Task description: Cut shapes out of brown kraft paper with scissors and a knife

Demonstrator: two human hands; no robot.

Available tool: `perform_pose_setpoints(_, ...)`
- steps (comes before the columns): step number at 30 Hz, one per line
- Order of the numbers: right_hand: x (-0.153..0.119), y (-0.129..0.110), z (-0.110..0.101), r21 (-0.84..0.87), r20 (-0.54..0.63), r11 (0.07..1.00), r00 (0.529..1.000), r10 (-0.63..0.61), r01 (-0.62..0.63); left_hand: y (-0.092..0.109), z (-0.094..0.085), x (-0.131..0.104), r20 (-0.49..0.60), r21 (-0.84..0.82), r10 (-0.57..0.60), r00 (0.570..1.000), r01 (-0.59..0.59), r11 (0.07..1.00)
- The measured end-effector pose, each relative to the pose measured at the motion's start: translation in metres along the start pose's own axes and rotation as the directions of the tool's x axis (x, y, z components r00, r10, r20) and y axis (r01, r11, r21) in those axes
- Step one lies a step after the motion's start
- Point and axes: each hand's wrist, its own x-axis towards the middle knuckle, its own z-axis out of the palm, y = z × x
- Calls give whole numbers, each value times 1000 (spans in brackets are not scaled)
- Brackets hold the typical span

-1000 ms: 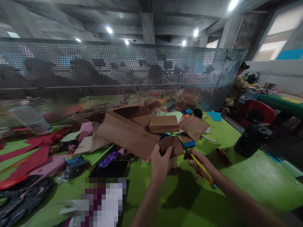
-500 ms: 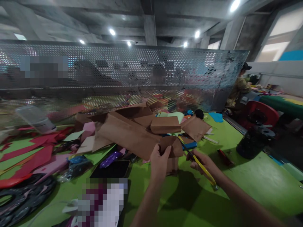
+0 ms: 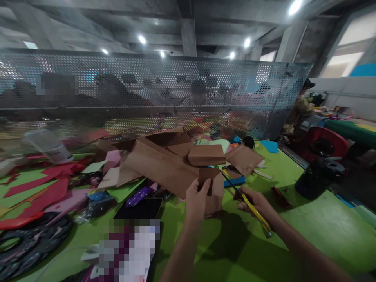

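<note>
My left hand [image 3: 198, 196] is closed on a piece of brown paper [image 3: 216, 183], pinching it between thumb and fingers above the table. Another brown flap shows just beneath it. In my right hand [image 3: 254, 203] is a yellow-handled cutting tool [image 3: 255, 213] with a long, thin dark blade; whether it is a knife or scissors I cannot make out. The blade points up and left, its tip by the paper's right edge. Behind my hands lie a large folded brown paper piece [image 3: 158, 166] and a brown box-like piece [image 3: 207, 154].
A black container [image 3: 315, 180] stands at the right. On the green table [image 3: 331, 223] are a phone [image 3: 138, 209], a purple packet [image 3: 138, 196], red scraps [image 3: 53, 192] and a clear bottle [image 3: 48, 145]. A perforated metal screen [image 3: 164, 86] rises behind. Another person [image 3: 301, 105] sits far right.
The held brown paper has turned slightly, and its right edge sits farther left from the blade. Both hands keep their grip. The whole view has shifted a little.
</note>
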Motion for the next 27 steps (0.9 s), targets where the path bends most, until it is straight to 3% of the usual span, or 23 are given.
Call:
perform_pose_setpoints(6, -2, -2, -3, -84, 23, 996, 999, -28, 30, 1, -3, 4, 69, -6, 3, 998, -2, 1000)
perform_pose_setpoints(14, -3, -5, -7, -131, 35, 990, 999, -37, 41, 7, -3, 2, 146, 216, 70, 987, -101, 971)
perform_pose_setpoints(27, -2, -2, -9, -33, 47, 999, 999, -20, 22, 3, -7, 5, 163, 151, 36, 986, -61, 987)
